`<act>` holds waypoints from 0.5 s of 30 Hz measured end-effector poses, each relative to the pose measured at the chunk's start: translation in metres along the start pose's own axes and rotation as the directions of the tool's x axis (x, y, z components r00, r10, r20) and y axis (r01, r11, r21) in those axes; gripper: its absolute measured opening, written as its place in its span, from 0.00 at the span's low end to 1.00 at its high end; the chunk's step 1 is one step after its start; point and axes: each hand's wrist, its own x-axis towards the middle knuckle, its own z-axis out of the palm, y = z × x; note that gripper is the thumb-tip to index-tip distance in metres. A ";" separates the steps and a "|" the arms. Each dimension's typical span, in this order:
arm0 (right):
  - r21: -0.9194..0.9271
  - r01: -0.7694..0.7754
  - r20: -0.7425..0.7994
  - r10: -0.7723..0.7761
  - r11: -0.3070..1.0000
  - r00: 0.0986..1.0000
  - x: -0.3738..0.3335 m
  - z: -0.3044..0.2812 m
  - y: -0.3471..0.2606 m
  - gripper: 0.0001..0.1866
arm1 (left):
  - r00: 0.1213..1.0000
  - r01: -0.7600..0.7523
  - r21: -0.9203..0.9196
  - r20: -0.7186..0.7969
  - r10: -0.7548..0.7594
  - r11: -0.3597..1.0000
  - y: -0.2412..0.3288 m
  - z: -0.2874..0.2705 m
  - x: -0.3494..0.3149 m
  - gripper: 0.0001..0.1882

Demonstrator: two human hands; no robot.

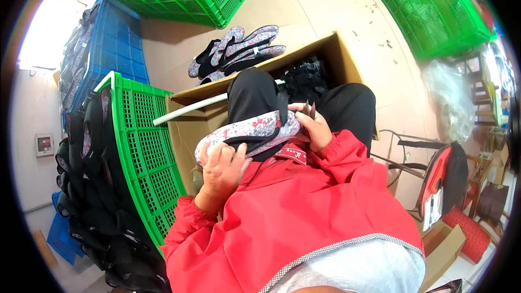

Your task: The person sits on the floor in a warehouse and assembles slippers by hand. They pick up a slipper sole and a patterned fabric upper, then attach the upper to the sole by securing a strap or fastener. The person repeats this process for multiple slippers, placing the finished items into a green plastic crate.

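Observation:
A black slipper with a floral-patterned, red-and-grey surface point(247, 128) lies across my lap over the black trousers. My left hand point(223, 169) grips its left end, fingers curled over the edge. At the other end, my right hand point(316, 128) is closed, with a small pair of snips point(309, 109) in it, the two pointed blades sticking up past the fingers. That hand also touches the slipper, beside a dark strap or tab. How firmly it pinches the slipper is hidden.
An open cardboard box point(347, 59) with black items stands before my knees, a white pipe point(190, 108) across it. More floral slippers point(252, 43) lie beyond. A green crate point(149, 152) and piled black slippers point(103, 201) are at left; another green crate point(429, 11) stands far right.

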 end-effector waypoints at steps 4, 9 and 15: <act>0.050 0.006 0.009 -0.007 0.999 1.000 -0.003 -0.001 0.009 0.13 | 0.993 -0.113 -0.015 -0.047 0.113 0.993 0.008 0.007 -0.007 0.10; 0.003 0.027 -0.044 -0.027 1.000 0.999 -0.005 -0.004 0.014 0.12 | 0.991 -0.123 -0.083 -0.060 0.119 0.989 0.016 0.004 0.011 0.10; 0.009 0.026 -0.059 -0.026 1.000 0.998 -0.004 -0.004 0.015 0.11 | 0.982 -0.188 -0.232 -0.034 0.185 0.954 0.023 0.003 0.034 0.11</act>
